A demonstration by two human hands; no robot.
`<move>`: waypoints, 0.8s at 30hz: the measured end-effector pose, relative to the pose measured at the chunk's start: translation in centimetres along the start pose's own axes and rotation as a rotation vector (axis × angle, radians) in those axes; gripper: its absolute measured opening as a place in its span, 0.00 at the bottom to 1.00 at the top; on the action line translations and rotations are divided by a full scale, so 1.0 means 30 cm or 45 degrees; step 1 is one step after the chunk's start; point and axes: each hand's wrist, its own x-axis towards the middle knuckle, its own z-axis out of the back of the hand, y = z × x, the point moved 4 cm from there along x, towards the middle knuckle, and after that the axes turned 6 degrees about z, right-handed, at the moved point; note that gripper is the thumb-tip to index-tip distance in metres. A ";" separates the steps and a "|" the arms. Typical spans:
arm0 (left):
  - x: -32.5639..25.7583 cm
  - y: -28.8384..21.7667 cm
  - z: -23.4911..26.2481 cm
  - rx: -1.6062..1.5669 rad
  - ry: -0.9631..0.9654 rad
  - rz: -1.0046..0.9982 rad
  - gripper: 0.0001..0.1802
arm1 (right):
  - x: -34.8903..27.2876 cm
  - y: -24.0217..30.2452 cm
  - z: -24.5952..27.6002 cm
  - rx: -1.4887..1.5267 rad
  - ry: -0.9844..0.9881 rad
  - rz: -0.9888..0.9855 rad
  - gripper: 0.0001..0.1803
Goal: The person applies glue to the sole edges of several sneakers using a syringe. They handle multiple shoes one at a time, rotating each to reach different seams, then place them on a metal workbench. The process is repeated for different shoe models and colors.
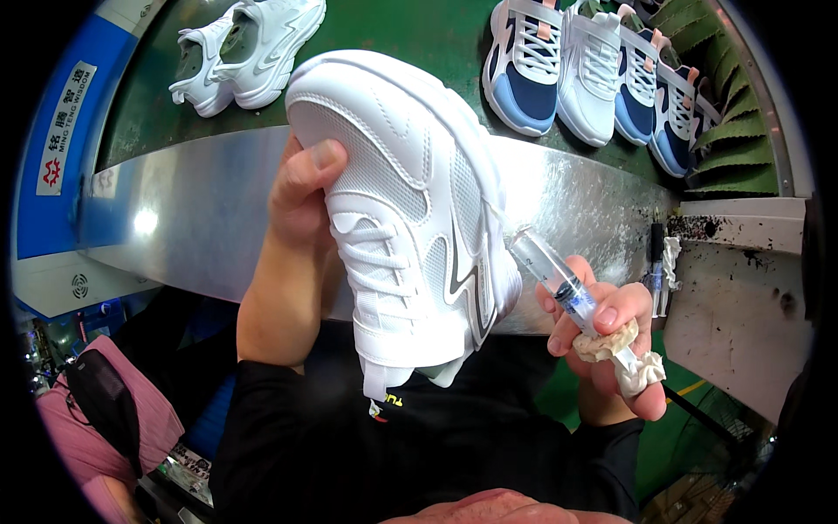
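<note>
A white sneaker [397, 201] with mesh panels and white laces is held up in front of me, toe pointing away. My left hand [301, 188] grips it near the toe, thumb on the upper and the other fingers hidden behind. In my right hand [611, 323] is a clear plastic syringe [546, 266], its tip against or very close to the seam between the sneaker's side and sole. White wrapping covers the syringe's finger flange and plunger end. Whether fluid leaves the tip is too small to tell.
A shiny metal ledge [192, 210] runs before a green conveyor belt [410, 35]. On the belt stand a pair of white sneakers [253, 52] and several navy-and-white shoes [524, 70]. A second wrapped syringe [656, 271] rests by the right-hand panel. At left sits a person in a pink top [131, 393].
</note>
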 end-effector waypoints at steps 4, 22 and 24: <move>0.019 -0.019 -0.002 -0.002 0.120 0.003 0.24 | -0.037 -0.019 0.020 -0.018 -0.012 -0.031 0.41; 0.092 0.036 0.116 -0.260 -0.070 0.184 0.32 | -0.252 -0.060 0.024 0.085 -0.125 -0.046 0.47; 0.099 0.042 0.140 -0.254 -0.091 0.215 0.31 | -0.275 -0.067 0.023 0.091 -0.172 -0.057 0.47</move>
